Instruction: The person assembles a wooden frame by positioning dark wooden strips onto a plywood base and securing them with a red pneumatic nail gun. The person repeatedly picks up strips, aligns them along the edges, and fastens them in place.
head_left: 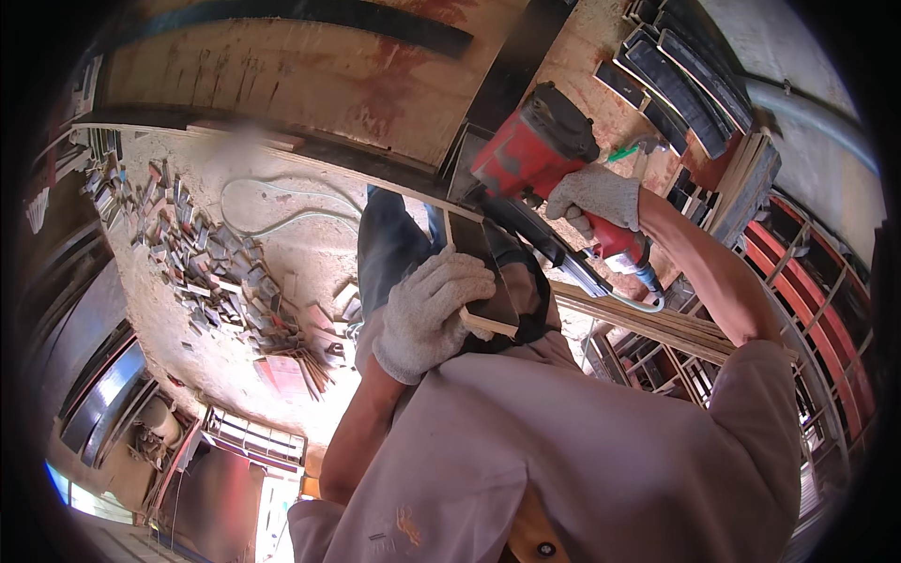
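Observation:
My right hand point(598, 201), in a pale knit glove, is wrapped round the handle of a red and black nail gun point(530, 145). The gun's nose is at the edge of the worktable point(282, 84), by a dark upright strip. A thin hose joins the gun at a blue fitting point(648, 277) on the handle's end. In my gloved left hand point(430, 310) is a short plywood board point(493, 305), dark on its face and pale along its edge. The board tilts over my lap, its far end close to the gun. My left thumb is mostly hidden.
Dark-faced boards point(680, 80) are stacked at the far right, near a small green-handled tool point(623, 153). Long wooden strips point(648, 324) lie beside my right arm. On the floor at left are a heap of wood offcuts point(211, 253) and a looped hose point(282, 183).

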Demonstrator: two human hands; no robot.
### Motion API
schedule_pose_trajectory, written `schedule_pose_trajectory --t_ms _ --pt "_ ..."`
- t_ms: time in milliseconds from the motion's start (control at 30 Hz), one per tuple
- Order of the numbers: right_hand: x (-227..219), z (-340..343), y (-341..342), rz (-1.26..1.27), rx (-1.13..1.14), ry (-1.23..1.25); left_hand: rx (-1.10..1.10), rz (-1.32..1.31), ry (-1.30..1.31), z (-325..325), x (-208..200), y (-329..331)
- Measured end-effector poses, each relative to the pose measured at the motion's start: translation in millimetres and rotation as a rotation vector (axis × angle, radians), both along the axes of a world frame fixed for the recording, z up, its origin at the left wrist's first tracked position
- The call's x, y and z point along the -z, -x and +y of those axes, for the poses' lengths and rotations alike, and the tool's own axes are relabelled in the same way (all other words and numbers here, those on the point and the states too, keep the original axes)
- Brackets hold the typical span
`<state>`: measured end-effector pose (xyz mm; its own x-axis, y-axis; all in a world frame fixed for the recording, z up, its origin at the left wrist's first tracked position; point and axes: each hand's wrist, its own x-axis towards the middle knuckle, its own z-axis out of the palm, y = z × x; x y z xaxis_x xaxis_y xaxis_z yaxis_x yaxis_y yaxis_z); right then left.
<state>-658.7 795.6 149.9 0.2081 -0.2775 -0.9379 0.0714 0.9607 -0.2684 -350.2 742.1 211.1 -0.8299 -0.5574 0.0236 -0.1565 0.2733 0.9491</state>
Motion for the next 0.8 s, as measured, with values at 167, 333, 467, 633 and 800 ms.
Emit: schedule_pose_trajectory --t_ms 167,333,467,633,800 --pt "2.1 1.8 -0.3 0.005 0.000 -0.025 0.014 -0.026 0.006 -1.5 -2.3 -2.0" --pt "-2.0 -2.4 1.7 0.006 -0.019 -0.039 0.023 0.012 0.021 -3.6 1.7 -3.7" --pt "-4.4 2.4 4.0 0.049 -0.045 -0.025 0.051 -0.005 0.014 -6.5 1.9 -4.6" --pt "-15.2 35.0 0.5 0.158 -0.110 0.139 0.130 -0.017 0.014 -6.3 8.6 -12.1" --pt "-7.6 124.6 -23.4 -0.004 0.518 -0.129 0.279 -0.087 0.034 -13.6 14.9 -9.0"
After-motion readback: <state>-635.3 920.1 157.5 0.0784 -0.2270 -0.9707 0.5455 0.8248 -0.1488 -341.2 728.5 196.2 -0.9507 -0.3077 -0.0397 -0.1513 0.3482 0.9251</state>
